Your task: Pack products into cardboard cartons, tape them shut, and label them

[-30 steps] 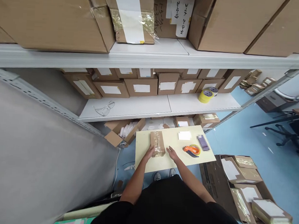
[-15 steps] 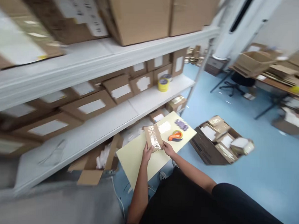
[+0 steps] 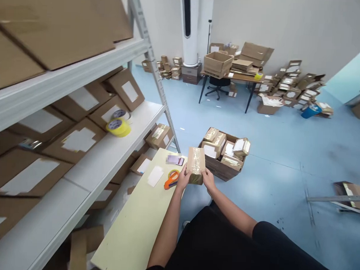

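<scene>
A small cardboard box (image 3: 196, 161) with shiny clear tape down its middle is held between my two hands, past the table's right edge. My left hand (image 3: 183, 179) grips its left side, and my right hand (image 3: 208, 180) grips its right side. Just beyond stands a large open carton (image 3: 222, 168) on the floor, filled with several taped parcels. On the pale yellow table (image 3: 137, 220) to my left lie an orange tape dispenser (image 3: 171, 179), a phone (image 3: 175, 160) with a blurred screen and a white paper sheet (image 3: 155, 176).
A metal shelf rack (image 3: 107, 155) full of labelled boxes runs along the left, with yellow tape rolls (image 3: 118, 127) on it. At the back is a desk (image 3: 242, 77) with cardboard and an office chair (image 3: 218, 83). Parcels are heaped (image 3: 292, 86) by the wall.
The view has swung to the right. My hands have carried the small box from above the table to beyond its right edge, close to the carton of parcels.
</scene>
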The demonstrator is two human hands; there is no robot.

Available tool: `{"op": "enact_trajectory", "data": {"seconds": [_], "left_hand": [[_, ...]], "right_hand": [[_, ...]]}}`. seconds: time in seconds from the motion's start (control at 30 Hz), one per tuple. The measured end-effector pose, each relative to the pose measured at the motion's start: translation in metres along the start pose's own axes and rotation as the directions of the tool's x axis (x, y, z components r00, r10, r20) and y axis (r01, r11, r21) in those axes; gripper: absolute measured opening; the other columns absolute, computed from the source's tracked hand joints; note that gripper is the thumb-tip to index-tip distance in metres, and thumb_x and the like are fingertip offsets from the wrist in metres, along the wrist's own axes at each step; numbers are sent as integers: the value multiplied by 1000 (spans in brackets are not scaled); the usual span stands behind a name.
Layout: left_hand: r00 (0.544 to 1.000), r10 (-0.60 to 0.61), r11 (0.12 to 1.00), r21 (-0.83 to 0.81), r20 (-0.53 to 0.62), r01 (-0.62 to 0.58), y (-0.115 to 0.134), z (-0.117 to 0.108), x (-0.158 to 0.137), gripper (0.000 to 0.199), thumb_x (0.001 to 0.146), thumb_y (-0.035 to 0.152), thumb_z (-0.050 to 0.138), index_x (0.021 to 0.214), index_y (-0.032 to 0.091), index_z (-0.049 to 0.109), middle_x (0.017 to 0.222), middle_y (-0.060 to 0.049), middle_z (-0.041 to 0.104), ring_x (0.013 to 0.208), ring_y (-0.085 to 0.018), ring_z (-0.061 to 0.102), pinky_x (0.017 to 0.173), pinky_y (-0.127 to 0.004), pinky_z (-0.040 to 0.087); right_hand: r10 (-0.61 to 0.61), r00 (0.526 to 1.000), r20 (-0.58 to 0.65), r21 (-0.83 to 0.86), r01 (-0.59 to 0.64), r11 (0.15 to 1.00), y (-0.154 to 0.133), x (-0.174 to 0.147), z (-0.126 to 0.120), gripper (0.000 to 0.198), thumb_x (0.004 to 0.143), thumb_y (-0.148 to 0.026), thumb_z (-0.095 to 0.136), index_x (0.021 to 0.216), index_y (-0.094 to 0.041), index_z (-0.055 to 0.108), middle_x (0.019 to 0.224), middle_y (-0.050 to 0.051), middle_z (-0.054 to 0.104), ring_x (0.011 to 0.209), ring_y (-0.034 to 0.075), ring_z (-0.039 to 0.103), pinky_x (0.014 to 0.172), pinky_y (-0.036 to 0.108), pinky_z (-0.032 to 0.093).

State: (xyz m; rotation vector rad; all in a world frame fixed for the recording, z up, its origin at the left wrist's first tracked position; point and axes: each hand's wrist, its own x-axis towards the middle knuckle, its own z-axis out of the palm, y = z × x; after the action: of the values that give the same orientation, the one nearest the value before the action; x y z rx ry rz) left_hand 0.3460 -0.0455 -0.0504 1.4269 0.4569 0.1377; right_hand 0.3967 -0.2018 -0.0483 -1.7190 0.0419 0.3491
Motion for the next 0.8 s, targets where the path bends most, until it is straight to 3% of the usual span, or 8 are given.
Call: {"op": "enact_trajectory", "data": {"seconds": [0.1, 0.23, 0.33, 0.47, 0.57, 0.63, 0.8], "left_hand": [[996, -70, 995, 69, 55, 66, -7, 59, 43, 75, 84, 43, 75, 152, 22, 52, 155, -10, 54, 146, -31, 48, 125, -46, 33], [984, -68, 995, 82, 167, 55, -9, 141, 102, 70, 84, 40, 75, 149, 20, 56, 152, -11, 57, 144, -32, 50, 124, -47, 34], [973, -33, 997, 75, 226, 16, 10, 199, 150, 73, 85, 41, 74, 152, 22, 52, 157, -10, 52, 150, -30, 42, 126, -45, 30], [983, 40, 989, 130, 180, -64, 55, 255, 208, 80, 85, 45, 76, 156, 26, 45, 167, -8, 36, 161, -27, 13, 130, -41, 16], [978, 83, 983, 148, 192, -112, 76, 273, 228, 70, 90, 47, 71, 153, 28, 49, 167, -7, 38, 160, -27, 18, 129, -40, 19], [977, 100, 977, 166, 190, -133, 78, 274, 231, 61, 91, 45, 70, 147, 27, 56, 163, -7, 44, 157, -28, 28, 127, -41, 25], [992, 74, 978, 189, 103, -93, 63, 258, 225, 47, 86, 36, 72, 131, 22, 68, 152, -11, 56, 145, -31, 46, 119, -45, 40]], "right_hand": [[108, 988, -108, 47, -103, 994, 12, 34, -47, 43, 81, -44, 51, 107, -19, 76, 109, 7, 79, 101, 28, 69, 85, 32, 53], [148, 965, -219, 20, -147, 989, 21, 88, -112, 44, 83, -46, 48, 105, -20, 76, 107, 8, 79, 100, 30, 70, 85, 35, 55], [76, 964, -254, -24, -85, 996, 8, 137, -161, 51, 89, -49, 46, 122, -22, 72, 115, 8, 78, 112, 31, 68, 98, 39, 53], [-64, 968, -244, -112, 37, 993, -28, 200, -220, 60, 90, -51, 56, 142, -23, 61, 130, 8, 73, 133, 29, 59, 117, 38, 41], [-64, 971, -230, -93, 43, 995, -48, 228, -248, 62, 90, -49, 59, 146, -24, 58, 139, 8, 68, 137, 28, 55, 120, 40, 39], [-15, 973, -230, -51, 3, 999, -54, 237, -254, 62, 89, -48, 60, 146, -26, 58, 144, 9, 64, 138, 30, 54, 119, 44, 40], [-10, 993, -119, 46, 15, 999, -54, 242, -233, 62, 88, -43, 61, 148, -24, 56, 150, 12, 59, 137, 31, 56, 115, 47, 46]]}}
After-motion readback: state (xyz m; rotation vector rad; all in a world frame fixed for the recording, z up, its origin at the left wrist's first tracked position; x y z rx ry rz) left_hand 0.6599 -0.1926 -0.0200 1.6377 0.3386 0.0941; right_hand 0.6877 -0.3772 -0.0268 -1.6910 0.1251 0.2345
